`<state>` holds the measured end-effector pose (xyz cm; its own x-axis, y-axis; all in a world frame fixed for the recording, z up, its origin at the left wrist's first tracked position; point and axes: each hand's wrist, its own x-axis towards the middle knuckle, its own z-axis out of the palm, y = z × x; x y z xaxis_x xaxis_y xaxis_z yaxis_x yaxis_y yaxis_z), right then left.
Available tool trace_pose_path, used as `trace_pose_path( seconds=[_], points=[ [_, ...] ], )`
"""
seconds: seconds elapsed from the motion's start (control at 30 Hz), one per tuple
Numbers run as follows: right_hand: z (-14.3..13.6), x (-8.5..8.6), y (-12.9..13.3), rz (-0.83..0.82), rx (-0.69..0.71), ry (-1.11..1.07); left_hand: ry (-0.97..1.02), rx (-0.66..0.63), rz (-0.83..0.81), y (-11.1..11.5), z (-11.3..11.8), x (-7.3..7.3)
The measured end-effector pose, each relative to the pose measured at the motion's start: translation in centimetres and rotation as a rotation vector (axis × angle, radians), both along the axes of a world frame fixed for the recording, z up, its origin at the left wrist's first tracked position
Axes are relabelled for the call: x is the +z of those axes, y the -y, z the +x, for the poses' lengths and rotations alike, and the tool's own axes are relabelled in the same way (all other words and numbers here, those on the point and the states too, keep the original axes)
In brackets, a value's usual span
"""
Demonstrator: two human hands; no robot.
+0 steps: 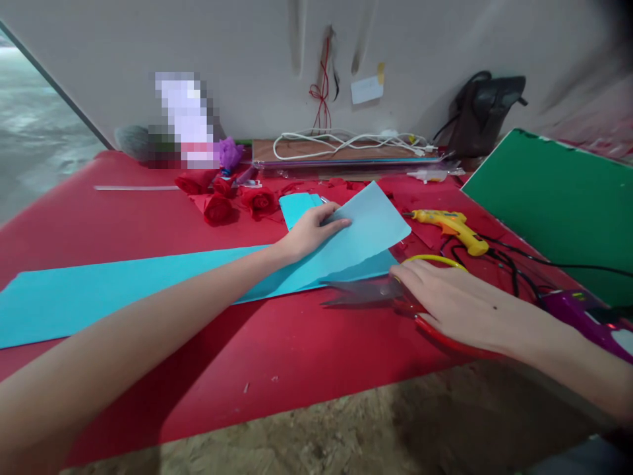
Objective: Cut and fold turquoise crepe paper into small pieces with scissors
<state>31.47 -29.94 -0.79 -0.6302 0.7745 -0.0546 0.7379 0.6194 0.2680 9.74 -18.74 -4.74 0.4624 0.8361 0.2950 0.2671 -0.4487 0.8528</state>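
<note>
The left hand [316, 231] pinches a light blue paper piece with round corners [370, 224] between thumb and fingers, and lifts it up. It is over a long, flat, bright blue paper strip [123, 284] that lies across the shiny red table [287, 356]. The right hand [440, 297] grips the big scissors with red and yellow handles [366, 292]. The blades are a bit open and point left, at the near edge of the strip. A small bright blue paper stack [299, 206] is just past the left hand. Red paper roses [217, 208] lie at the far left. A yellow glue gun [450, 227] is to the right, near a green board [558, 204].
</note>
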Motion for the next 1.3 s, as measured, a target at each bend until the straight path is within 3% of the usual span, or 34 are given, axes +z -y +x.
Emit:
trace_pose_path(
  seconds=[0.17, 0.3, 0.43, 0.73, 0.93, 1.3],
  points=[
    [-2.6, -0.1, -0.5, -0.09, 0.013, -0.009, -0.053, 0.014, 0.047, 0.0, 1.0, -0.3],
    [-4.1, -0.2, -0.5, -0.076, 0.096, -0.026, -0.151, -0.05, 0.086, 0.4, 0.8, 0.1],
    [-4.3, -0.3, -0.5, -0.082, 0.096, -0.043, -0.314, -0.109, 0.124, 0.5, -1.4, 0.6],
    [-4.0, -0.6, -0.6, -0.069, 0.128, -0.065, -0.545, -0.065, 0.254, 1.6, -6.6, 0.6],
    [-4.5, -1.0, -0.7, 0.026, 0.182, -0.06, -0.564, -0.039, 0.372, 2.0, -6.9, -0.6],
    [-4.6, -0.9, -1.0, -0.009, 0.189, -0.049, -0.648, -0.052, 0.481, 2.2, -6.6, -0.6]
  ],
)
